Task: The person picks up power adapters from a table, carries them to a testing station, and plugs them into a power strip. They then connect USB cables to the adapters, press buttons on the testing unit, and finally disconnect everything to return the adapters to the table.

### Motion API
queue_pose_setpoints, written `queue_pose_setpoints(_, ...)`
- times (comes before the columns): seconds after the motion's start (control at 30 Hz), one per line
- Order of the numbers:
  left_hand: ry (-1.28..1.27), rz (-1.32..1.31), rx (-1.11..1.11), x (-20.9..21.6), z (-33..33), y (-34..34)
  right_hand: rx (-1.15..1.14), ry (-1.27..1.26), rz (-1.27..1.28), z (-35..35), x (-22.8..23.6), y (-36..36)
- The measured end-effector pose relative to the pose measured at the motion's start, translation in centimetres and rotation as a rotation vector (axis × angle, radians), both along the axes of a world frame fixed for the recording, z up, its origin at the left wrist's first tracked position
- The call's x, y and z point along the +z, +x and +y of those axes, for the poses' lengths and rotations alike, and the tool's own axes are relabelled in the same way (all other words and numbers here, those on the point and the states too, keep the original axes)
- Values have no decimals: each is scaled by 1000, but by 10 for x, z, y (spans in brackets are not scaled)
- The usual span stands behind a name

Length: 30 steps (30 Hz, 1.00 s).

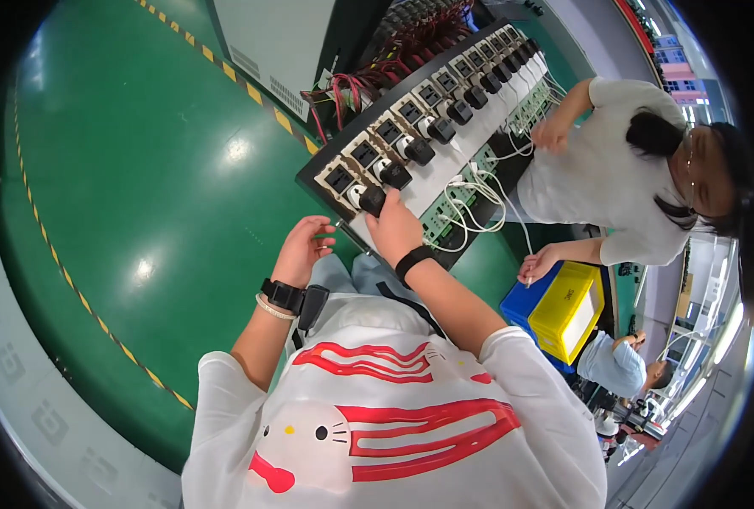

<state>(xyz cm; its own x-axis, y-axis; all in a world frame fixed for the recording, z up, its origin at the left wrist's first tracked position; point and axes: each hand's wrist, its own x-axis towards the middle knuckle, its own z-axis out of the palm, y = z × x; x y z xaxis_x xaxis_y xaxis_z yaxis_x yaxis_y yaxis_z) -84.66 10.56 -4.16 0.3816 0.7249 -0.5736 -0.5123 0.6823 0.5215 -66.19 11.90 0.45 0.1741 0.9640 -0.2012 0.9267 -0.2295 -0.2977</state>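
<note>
A long bench-top strip of mains sockets (340,179) runs from in front of me to the far right. Black plug-in power adapters (415,150) sit in a row along it, several on white round bases. My right hand (396,227) has its fingers around the nearest black adapter (370,200), which is seated at the strip's near end. Off the strip's near left corner, my left hand (307,248) is held in the air with fingers loosely bent and apart, nothing visible in it.
Green boards (445,214) with white cables (479,191) line the strip's right side. Red wires (351,89) bunch behind it, beside a grey cabinet (273,42). A co-worker (602,170) stands at right, one hand holding a white cable, near a yellow crate (555,310) and a blue one.
</note>
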Motion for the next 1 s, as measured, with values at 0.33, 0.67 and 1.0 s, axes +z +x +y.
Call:
queue_pose_setpoints(0.33,919,1000,-9,17,17,64,80,-39,-182,5,11,-2)
queue_pose_setpoints(0.67,762,989,-81,16,50,66,-469,-40,635,-26,45,135)
queue_pose_setpoints(1.0,822,1065,-311,16,54,63,-78,80,1444,4,159,107)
